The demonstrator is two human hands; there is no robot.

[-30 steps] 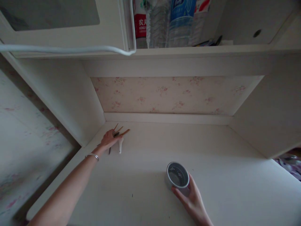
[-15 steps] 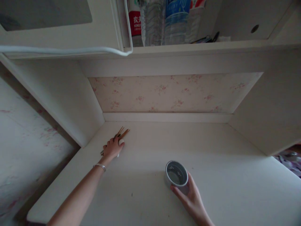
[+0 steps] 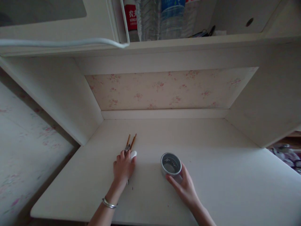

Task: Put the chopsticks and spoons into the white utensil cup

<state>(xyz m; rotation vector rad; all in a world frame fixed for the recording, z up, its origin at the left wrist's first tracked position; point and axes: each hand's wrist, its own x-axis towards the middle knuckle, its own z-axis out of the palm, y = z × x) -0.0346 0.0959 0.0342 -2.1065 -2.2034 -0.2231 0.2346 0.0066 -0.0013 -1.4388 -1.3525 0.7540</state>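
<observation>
My left hand is closed from above over a small bundle just above the white desk. Thin brown pencil-like sticks poke out past its fingers, with a dark, shiny metal piece among them. A rounded white object shows beside the index finger; its kind is unclear. Most of the bundle is hidden under the palm. To the right, my right hand grips a round grey metal cup by its near right side. The cup is upright with its mouth up, and small holes show inside it.
The white desktop carries a few dark specks. Side panels and a floral back wall enclose it. Overhead, a shelf holds plastic bottles, and a white cable runs along its front.
My left hand has drawn the bundle from the back left towards me and to the right, nearer the cup. The right hand still holds the cup, and the whole view has shifted slightly.
</observation>
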